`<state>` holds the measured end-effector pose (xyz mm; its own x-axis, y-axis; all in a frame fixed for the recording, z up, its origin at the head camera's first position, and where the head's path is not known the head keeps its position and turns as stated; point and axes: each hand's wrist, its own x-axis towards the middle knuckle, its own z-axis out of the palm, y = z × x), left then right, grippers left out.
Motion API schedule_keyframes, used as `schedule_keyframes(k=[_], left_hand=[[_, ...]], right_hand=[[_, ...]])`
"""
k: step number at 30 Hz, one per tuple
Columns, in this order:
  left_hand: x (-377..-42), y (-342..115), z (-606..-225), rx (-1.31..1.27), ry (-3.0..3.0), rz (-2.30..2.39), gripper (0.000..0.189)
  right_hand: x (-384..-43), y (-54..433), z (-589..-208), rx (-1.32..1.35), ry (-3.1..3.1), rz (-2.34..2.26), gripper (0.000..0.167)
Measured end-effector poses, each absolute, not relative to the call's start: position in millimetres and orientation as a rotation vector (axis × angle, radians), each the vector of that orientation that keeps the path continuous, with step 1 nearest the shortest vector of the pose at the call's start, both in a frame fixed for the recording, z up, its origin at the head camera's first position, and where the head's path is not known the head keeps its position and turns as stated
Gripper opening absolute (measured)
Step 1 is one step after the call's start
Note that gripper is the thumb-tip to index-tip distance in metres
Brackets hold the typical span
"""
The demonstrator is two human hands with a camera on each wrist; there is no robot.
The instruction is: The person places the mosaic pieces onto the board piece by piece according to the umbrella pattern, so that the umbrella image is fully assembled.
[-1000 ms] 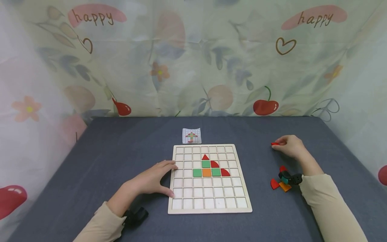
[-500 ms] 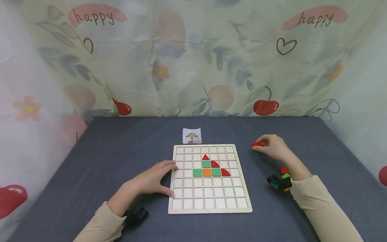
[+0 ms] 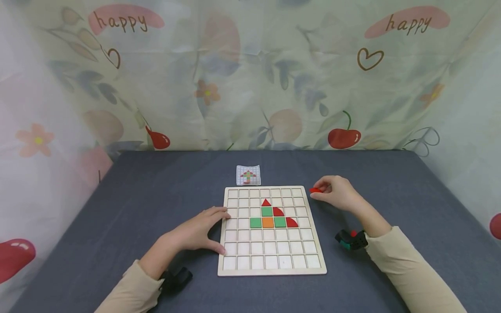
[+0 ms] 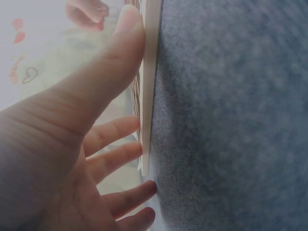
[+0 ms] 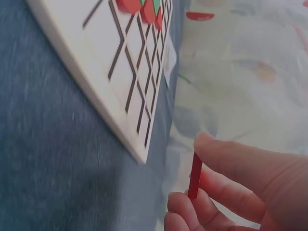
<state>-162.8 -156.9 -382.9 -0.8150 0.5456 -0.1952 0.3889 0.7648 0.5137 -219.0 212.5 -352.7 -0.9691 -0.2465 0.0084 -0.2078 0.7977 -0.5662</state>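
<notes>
A pale wooden grid board [image 3: 272,272] lies on the dark table. Set in its cells are green squares, an orange square [image 3: 268,222], a red triangle [image 3: 266,203] and two red quarter-circle pieces, one of them [image 3: 291,222] at the right. My left hand [image 3: 197,230] rests on the board's left edge, thumb and fingers spread. Near the board's upper right corner, my right hand [image 3: 338,191] pinches a thin red piece [image 5: 195,176] between thumb and fingers, above the table. Its outline is mostly hidden by the fingers.
A small pattern card [image 3: 248,175] lies behind the board. Beneath the right forearm a red piece [image 3: 354,233] shows partly behind the black wrist camera [image 3: 351,240]. A printed curtain [image 3: 250,87] hangs behind the table.
My right hand has moved left with the red piece, from the right of the table to the board's upper right corner. My left hand has stayed put.
</notes>
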Motion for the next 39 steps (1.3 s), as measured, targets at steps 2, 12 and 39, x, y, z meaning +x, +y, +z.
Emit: schedule_keyframes(k=[2,12,39], left_hand=[[-163,-157,-383,0.719,2.626,0.660,0.084],[-163,-157,-382,0.709,2.629,0.652,0.084],[-164,-158,-384,0.769,2.634,0.651,0.083]], right_hand=[[-218,207,-353,-0.386,2.910,-0.898,0.025],[-214,181,-355,-0.525,2.854,-0.867,0.025],[-204,138,-358,-0.646,2.712,-0.948,0.020]])
